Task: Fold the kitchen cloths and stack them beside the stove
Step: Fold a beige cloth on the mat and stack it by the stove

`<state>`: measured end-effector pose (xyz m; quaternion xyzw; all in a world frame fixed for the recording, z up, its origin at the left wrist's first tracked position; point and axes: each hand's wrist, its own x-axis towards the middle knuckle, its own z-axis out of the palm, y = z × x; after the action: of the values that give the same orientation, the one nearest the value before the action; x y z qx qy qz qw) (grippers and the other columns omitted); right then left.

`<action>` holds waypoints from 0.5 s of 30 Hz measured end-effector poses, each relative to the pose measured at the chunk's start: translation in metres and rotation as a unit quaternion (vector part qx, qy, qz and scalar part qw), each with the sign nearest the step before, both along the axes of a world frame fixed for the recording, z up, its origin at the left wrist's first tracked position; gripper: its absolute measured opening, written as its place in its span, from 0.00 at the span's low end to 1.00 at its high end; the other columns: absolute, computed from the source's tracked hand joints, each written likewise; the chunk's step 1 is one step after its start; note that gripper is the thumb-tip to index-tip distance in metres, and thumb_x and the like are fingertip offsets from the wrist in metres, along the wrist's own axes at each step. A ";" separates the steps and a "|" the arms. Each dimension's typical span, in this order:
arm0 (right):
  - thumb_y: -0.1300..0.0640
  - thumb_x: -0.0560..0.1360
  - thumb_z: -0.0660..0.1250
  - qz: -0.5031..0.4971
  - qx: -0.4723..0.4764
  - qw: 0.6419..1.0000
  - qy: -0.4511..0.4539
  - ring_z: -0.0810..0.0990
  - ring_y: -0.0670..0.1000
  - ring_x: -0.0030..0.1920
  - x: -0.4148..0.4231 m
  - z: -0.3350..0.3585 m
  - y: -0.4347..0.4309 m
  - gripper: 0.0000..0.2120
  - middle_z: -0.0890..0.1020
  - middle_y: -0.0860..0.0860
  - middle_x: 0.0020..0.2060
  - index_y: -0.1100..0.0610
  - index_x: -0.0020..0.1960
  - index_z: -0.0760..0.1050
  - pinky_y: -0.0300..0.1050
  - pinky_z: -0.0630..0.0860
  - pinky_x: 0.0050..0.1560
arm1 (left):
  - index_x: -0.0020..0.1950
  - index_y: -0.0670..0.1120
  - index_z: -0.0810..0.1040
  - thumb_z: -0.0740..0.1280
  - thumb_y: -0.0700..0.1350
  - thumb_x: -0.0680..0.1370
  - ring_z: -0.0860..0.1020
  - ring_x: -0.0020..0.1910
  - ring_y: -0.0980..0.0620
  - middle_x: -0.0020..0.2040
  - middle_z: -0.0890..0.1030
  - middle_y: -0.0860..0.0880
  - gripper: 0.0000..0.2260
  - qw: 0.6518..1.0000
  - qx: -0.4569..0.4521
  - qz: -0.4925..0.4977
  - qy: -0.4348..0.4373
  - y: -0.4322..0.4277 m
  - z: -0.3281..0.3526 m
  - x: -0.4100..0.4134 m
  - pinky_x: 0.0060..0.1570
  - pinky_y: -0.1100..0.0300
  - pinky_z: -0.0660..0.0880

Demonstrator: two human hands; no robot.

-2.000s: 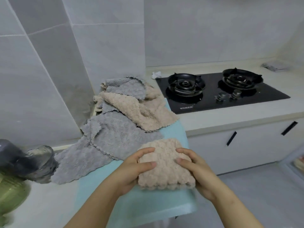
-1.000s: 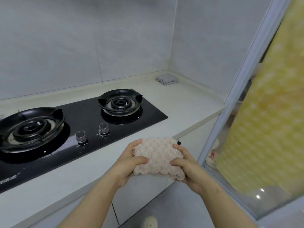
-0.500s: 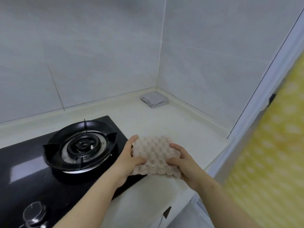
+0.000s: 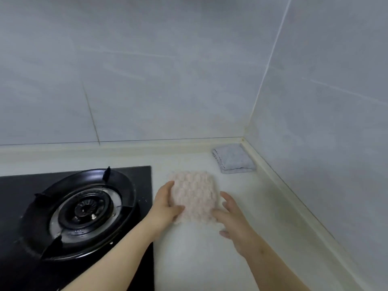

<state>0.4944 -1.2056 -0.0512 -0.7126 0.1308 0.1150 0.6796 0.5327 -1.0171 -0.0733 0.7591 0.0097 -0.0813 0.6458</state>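
- The folded beige cloth is being held on the surface between both hands.
- It is being pinched by the left hand and touched by the relaxed right hand.
- Beyond the right hand, a folded grey cloth is lying apart; stacking seemingly remains.

It was a home kitchen: a black glass gas stove (burner with a cast pan support) sat in a pale countertop beneath grey tiled walls.
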 end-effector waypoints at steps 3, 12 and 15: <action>0.56 0.75 0.65 0.021 -0.009 0.998 0.055 0.71 0.51 0.61 0.026 -0.015 -0.016 0.29 0.63 0.47 0.67 0.41 0.71 0.58 0.48 0.71 0.54 | 0.73 0.50 0.60 0.70 0.42 0.72 0.66 0.62 0.50 0.71 0.58 0.48 0.32 0.985 0.160 0.055 0.036 -0.019 -0.012 0.015 0.59 0.58 0.68; 0.69 0.73 0.62 0.029 0.035 0.996 0.076 0.72 0.48 0.37 0.078 -0.046 -0.018 0.23 0.76 0.50 0.46 0.51 0.63 0.68 0.41 0.70 0.39 | 0.68 0.48 0.69 0.68 0.38 0.71 0.69 0.54 0.54 0.71 0.60 0.46 0.26 0.954 0.278 0.098 0.049 -0.037 -0.037 0.044 0.50 0.74 0.60; 0.71 0.73 0.62 0.019 0.055 0.996 0.070 0.73 0.47 0.39 0.100 -0.047 -0.020 0.21 0.76 0.49 0.44 0.52 0.61 0.69 0.41 0.71 0.41 | 0.68 0.47 0.69 0.66 0.37 0.72 0.69 0.44 0.58 0.70 0.61 0.46 0.24 0.953 0.273 0.121 0.046 -0.040 -0.034 0.067 0.45 0.74 0.61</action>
<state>0.5946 -1.2255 -0.0984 -0.6668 0.1577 0.1847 0.7046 0.5996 -1.0572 -0.1073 0.8948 0.1533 -0.0321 0.4180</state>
